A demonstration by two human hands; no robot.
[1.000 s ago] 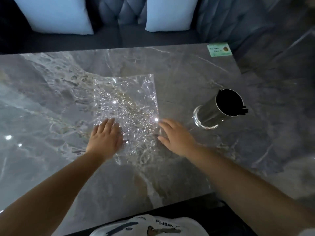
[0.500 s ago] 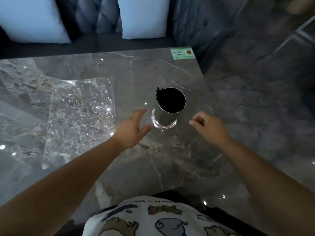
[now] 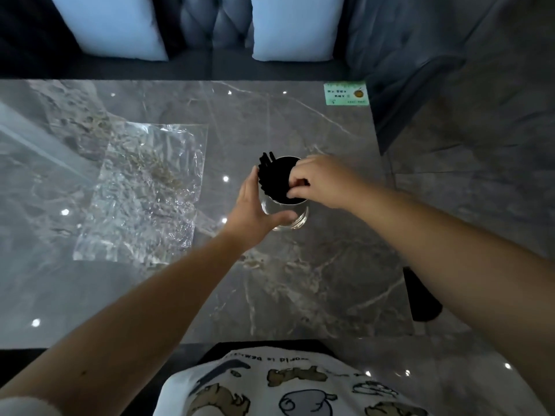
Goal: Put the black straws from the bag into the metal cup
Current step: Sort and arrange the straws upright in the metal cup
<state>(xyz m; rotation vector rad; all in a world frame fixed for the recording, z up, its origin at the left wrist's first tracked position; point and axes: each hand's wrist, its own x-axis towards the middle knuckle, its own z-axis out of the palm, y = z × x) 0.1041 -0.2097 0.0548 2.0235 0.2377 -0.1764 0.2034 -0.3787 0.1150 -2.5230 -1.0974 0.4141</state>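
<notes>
The shiny metal cup (image 3: pixel 295 216) stands upright at the middle of the grey marble table (image 3: pixel 300 289). Black straws (image 3: pixel 271 178) fill its mouth, a few tips poking above the far left rim. My left hand (image 3: pixel 255 211) wraps around the cup's left side and base. My right hand (image 3: pixel 324 181) sits over the cup's right rim, fingers pinched on the straw tops. The clear crinkled plastic bag (image 3: pixel 144 196) lies flat to the left, with no straws visible inside.
A green label sticker (image 3: pixel 346 94) is stuck at the table's far right corner. A dark sofa with two pale cushions (image 3: pixel 292 25) runs along the far side. The table's right edge lies close to the cup, with a dark object (image 3: pixel 422 295) on the floor beyond.
Both hands left the bag and came to the cup. The left hand now holds its side; the right hand has closed onto the straw tops. The view shifted right, then back.
</notes>
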